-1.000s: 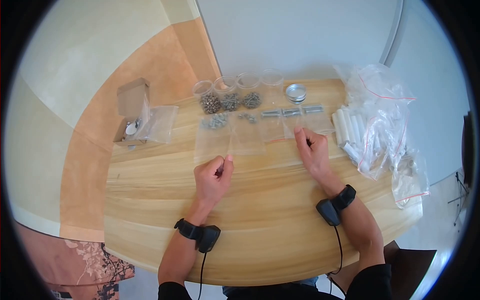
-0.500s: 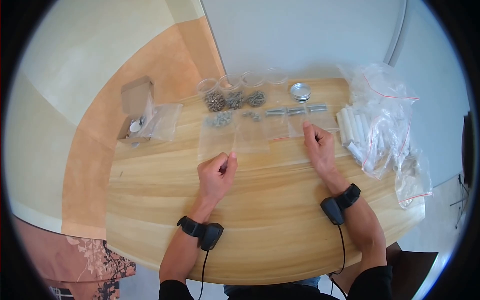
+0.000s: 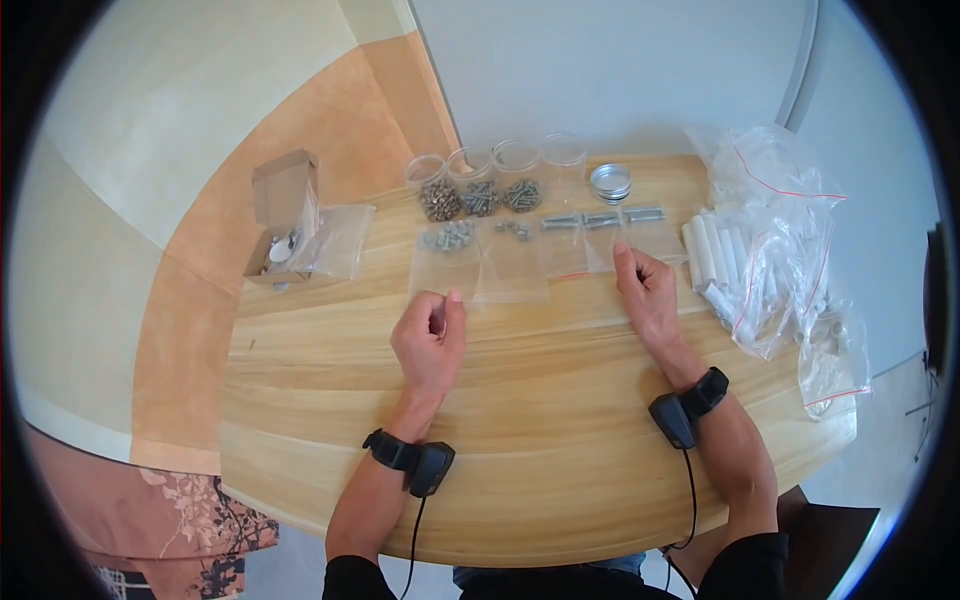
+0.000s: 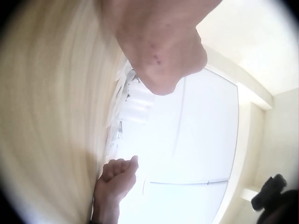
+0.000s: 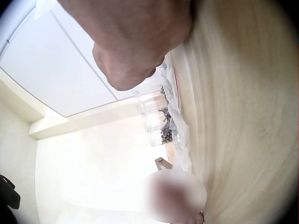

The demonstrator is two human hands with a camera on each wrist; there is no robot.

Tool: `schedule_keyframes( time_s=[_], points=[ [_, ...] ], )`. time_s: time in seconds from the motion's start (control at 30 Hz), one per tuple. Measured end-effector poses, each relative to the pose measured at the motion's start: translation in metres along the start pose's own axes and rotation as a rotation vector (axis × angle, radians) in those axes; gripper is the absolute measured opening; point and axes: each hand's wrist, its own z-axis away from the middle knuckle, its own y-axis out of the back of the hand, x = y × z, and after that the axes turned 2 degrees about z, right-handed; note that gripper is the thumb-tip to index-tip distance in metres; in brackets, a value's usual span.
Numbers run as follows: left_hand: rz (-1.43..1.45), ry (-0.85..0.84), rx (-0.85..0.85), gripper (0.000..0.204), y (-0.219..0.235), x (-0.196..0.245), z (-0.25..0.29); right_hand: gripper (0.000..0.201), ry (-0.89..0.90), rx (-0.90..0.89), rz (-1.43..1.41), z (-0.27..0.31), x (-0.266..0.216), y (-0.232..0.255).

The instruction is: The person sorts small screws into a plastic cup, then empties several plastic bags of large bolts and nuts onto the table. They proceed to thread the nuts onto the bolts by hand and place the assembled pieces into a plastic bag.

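Note:
My left hand [image 3: 430,345] is curled into a fist, thumb along the top, near the front edge of a clear bag [image 3: 435,280] with small grey metal pieces. Beside that bag lies another clear bag [image 3: 512,285] with a few pieces. My right hand [image 3: 650,305], also a fist with its thumb up, is at the front of clear bags [image 3: 600,258] that hold long bolts [image 3: 602,220]. Nothing shows in either hand. The left wrist view shows the right fist's curled fingers [image 4: 117,169].
Behind the bags stand clear jars of small metal screws [image 3: 522,195] and a clear jar [image 3: 565,170] without visible contents. Silver lids [image 3: 611,182] are stacked beside them. An open cardboard box [image 3: 285,210] stands left; white tubes [image 3: 715,250] and plastic bags [image 3: 785,240] lie right.
The head view has shifted a little, so the table sits slightly farther right. My left fist has moved slightly forward toward the bags; the right stays a fist in about the same place.

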Motion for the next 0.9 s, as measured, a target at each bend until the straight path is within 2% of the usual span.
schedule_keyframes(
  time_s=[0.03,0.07,0.1,0.13,0.17,0.2,0.23,0.27,0.3,0.33,0.37,0.4,0.47,0.9],
  points=[
    [-0.032,-0.013,0.047,0.018,0.0,0.001,0.0,0.049,0.007,0.006,-0.003,0.0,0.0,-0.001],
    [-0.032,-0.012,0.046,0.018,0.0,0.003,-0.002,0.049,0.013,0.012,-0.006,0.0,0.0,-0.001],
    [-0.128,-0.132,0.004,0.02,0.0,0.004,-0.004,0.049,0.012,0.012,-0.006,0.001,-0.003,0.001],
    [-0.224,-0.252,-0.038,0.035,0.0,0.005,-0.005,0.041,-0.002,-0.014,0.082,0.002,-0.009,0.004],
    [-0.225,-0.252,-0.038,0.035,-0.001,0.005,-0.005,0.034,-0.016,-0.04,0.17,0.003,-0.015,0.006],
    [-0.248,-0.239,-0.148,0.046,-0.002,0.005,-0.002,0.034,-0.016,-0.041,0.169,0.003,-0.021,0.005],
    [-0.27,-0.225,-0.257,0.056,-0.003,0.004,0.0,0.023,0.31,-0.031,0.309,0.004,-0.029,0.002],
    [-0.27,-0.224,-0.258,0.056,-0.002,0.001,0.002,0.024,0.637,-0.019,0.446,0.004,-0.033,0.0],
    [-0.369,-0.205,-0.385,0.057,-0.002,-0.004,0.004,0.024,0.636,-0.02,0.446,0.006,-0.033,-0.002],
    [-0.468,-0.186,-0.512,0.059,-0.002,-0.007,0.004,0.033,0.64,-0.184,0.514,0.009,-0.032,-0.004],
    [-0.469,-0.186,-0.513,0.059,-0.003,-0.01,0.005,0.046,0.641,-0.349,0.579,0.012,-0.031,-0.005],
    [-0.462,-0.188,-0.526,0.058,-0.004,-0.01,0.005,0.046,0.639,-0.35,0.574,0.014,-0.027,-0.007],
    [-0.465,-0.189,-0.538,0.058,-0.003,-0.011,0.005,0.05,0.524,-0.519,0.657,0.015,-0.02,-0.009],
    [-0.439,-0.18,-0.547,0.058,-0.004,-0.002,-0.001,0.044,0.504,-0.513,0.681,0.008,-0.029,-0.006]
  ],
)
